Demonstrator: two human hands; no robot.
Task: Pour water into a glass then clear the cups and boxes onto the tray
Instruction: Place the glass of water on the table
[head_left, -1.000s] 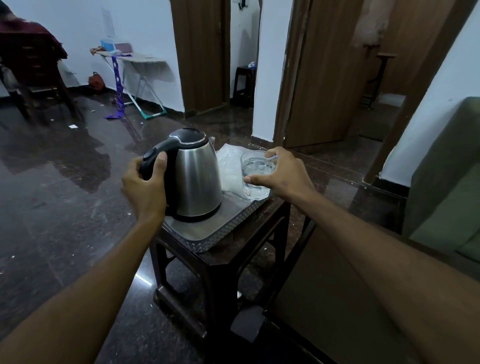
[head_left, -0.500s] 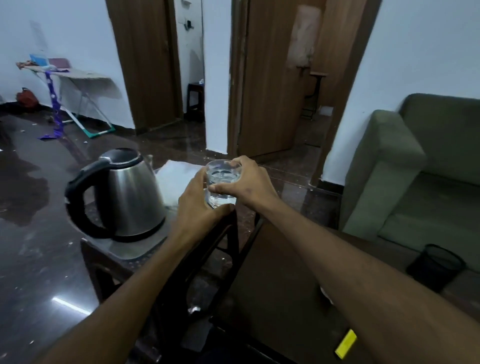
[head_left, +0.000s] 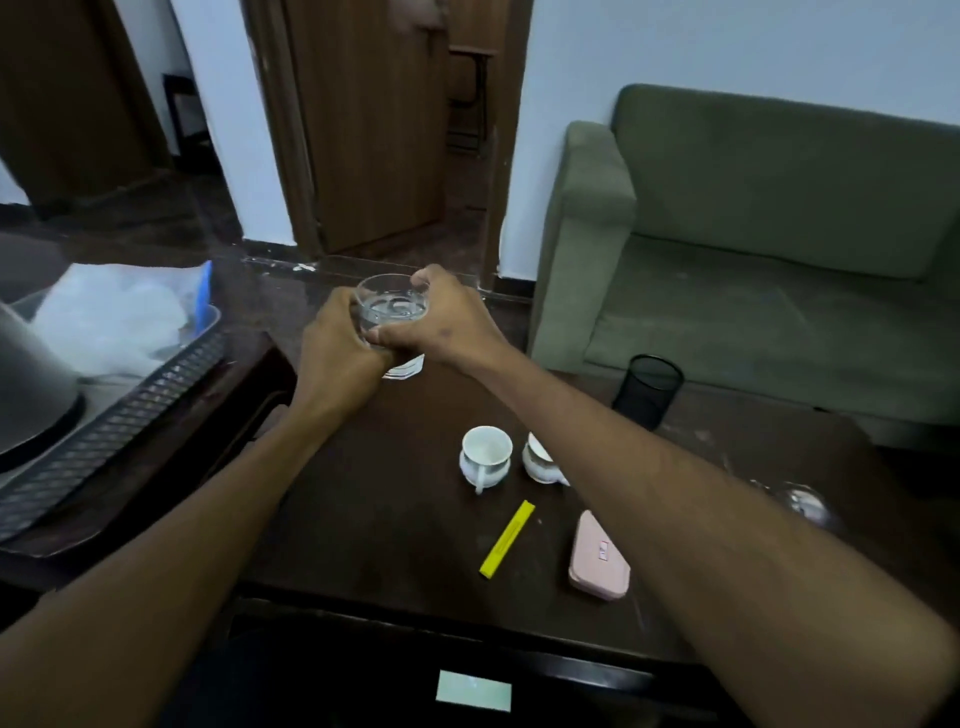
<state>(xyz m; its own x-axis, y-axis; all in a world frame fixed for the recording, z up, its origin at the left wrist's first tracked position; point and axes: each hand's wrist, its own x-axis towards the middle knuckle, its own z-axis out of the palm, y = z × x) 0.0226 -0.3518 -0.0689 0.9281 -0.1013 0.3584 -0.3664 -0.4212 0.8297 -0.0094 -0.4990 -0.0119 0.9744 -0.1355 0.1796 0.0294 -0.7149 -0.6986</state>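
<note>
Both hands wrap a clear glass (head_left: 390, 306) holding water, at the far side of the dark table (head_left: 374, 519). My left hand (head_left: 335, 348) grips its left side and my right hand (head_left: 441, 325) grips its right side and rim. Its base shows just below my fingers, at the table top. Two white cups (head_left: 485, 454) (head_left: 540, 460) stand mid-table, the right one partly behind my forearm. A yellow box (head_left: 508, 539) and a pink box (head_left: 597, 557) lie nearer me. The patterned tray (head_left: 114, 426) sits on the left stool with the steel kettle (head_left: 31, 384).
A black mesh cup (head_left: 648, 389) stands at the table's far right edge. Another clear glass (head_left: 802, 501) shows blurred behind my right forearm. A green sofa (head_left: 753, 249) lies beyond the table. White plastic wrap (head_left: 109, 317) rests on the tray's far end.
My left hand left the kettle handle and joined the right on the glass. Both carried the glass rightward off the tray to the dark table, and my view swung right.
</note>
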